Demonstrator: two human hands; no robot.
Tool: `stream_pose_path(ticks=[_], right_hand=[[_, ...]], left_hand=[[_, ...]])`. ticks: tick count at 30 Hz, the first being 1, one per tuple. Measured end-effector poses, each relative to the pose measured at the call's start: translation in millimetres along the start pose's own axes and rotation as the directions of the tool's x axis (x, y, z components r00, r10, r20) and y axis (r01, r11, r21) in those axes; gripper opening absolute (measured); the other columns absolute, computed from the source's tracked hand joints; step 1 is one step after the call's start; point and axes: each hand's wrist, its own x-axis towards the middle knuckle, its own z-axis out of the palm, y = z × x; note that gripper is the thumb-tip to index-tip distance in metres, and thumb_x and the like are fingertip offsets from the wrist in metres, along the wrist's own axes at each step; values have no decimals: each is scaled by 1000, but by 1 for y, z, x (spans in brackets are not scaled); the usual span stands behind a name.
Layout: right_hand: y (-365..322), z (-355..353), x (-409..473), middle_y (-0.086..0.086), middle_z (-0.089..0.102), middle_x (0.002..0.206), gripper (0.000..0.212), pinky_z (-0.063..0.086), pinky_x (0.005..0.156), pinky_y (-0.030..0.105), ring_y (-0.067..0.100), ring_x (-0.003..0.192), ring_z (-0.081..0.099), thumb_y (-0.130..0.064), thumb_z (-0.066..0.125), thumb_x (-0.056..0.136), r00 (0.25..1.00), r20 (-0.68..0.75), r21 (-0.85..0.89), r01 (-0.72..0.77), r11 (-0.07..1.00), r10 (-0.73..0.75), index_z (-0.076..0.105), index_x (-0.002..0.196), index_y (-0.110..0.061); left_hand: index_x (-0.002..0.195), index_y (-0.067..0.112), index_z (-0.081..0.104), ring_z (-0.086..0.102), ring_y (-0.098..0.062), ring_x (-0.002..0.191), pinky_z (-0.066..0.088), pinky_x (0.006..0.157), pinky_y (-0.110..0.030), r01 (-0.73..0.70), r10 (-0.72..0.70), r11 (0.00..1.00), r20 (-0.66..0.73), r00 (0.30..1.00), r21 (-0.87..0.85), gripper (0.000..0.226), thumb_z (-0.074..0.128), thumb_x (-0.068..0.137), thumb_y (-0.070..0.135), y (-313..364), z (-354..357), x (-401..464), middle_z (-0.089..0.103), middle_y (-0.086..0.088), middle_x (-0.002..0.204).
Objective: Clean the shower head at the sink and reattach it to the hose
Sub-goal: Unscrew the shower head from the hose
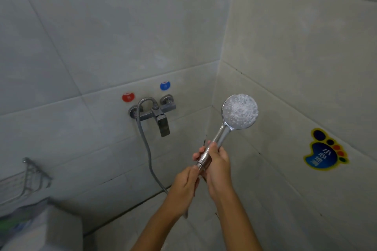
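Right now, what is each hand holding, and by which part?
The right hand grips the shower head by its handle. The left hand pinches the connector at the handle's base, where the hose arrives.

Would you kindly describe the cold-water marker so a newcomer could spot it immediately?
Find the metal tap on the tiled wall left of the corner. Two round stickers sit just above it; the cold marker is the right, higher one. It is blue, whereas its neighbour is red.
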Motion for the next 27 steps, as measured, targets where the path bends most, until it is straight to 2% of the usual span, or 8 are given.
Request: stream_pose_path(ticks=[3, 6, 10, 13, 18, 21, 23, 27], right_hand=[[4, 2, 4, 5, 64, 77, 20, 54, 68, 39, 21, 70, 67, -27, 43, 105, 1000, -30, 52, -2, 999, 4, 53, 100, -11], [6, 4, 5, 4, 66, 77, 21, 55, 67, 37, 21, 71, 69, -26, 42, 105, 999, -33, 16, 11, 1000, -11, 53, 102, -9], [5, 3, 7, 10, 66, 84, 26, 45, 46, 27, 19, 68, 68, -31, 40, 105, 1000, -10, -29, -17, 999, 17, 52, 106, -8], [5, 2, 8, 10, 66, 86, 25, 44, 45, 25, 18, 69, 68, -32, 40, 105, 1000, -7, -52, -20, 998, 19, 53, 106, -10], [7, 6, 12, 7, 63, 80, 20, 55, 67, 38, 21, 70, 68, -25, 41, 105, 998, -58, 20, -10, 1000, 12, 52, 104, -8], [11, 7, 13, 6, 64, 80, 21, 55, 69, 38, 21, 72, 69, -25, 40, 106, 997, -71, 14, -14, 1000, 15, 52, 104, -8], [10, 7, 13, 6, 66, 78, 23, 52, 58, 33, 19, 69, 69, -28, 40, 105, 997, -71, -20, -27, 999, 25, 53, 100, -9], [7, 8, 13, 6, 66, 77, 24, 43, 42, 25, 19, 68, 68, -30, 41, 105, 998, -48, -38, -41, 998, 40, 54, 97, -11]], left_hand=[[107, 25, 57, 56, 0, 71, 41, 62, -15, -122, 140, 963, -58, 989, 242, 16, 49, 99, 36, -7, 0, -1, 60, 11, 81], [100, 30, 54, 57, 0, 75, 43, 60, -18, -95, 167, 900, -135, 977, 425, 23, 37, 99, 46, -14, 3, 0, 59, 13, 80], [88, 20, 62, 55, -3, 62, 42, 58, -18, -30, 47, 984, -89, 995, 177, 40, 29, 104, 37, -7, 4, 6, 59, 11, 70], [85, 13, 62, 41, -10, 52, 35, 52, -25, 49, -50, 999, -35, 998, -14, 43, 31, 104, 36, -6, 1, 8, 46, 5, 60], [102, 31, 55, 58, -2, 68, 49, 64, -29, -59, 77, 969, -66, 995, 241, 15, 47, 98, 43, -15, -1, 9, 63, 10, 79], [100, 26, 55, 62, -6, 75, 53, 71, -36, -40, 80, 926, -93, 992, 374, 25, 38, 100, 44, -20, -1, 12, 64, 8, 84], [97, 23, 59, 63, -7, 75, 54, 70, -33, -33, 52, 955, -60, 997, 295, 35, 32, 101, 46, -17, -1, 14, 66, 9, 83], [82, 8, 60, 39, -10, 47, 36, 47, -25, 134, -129, 981, 41, 991, -144, 48, 32, 103, 40, -8, -5, 15, 43, 6, 56]])
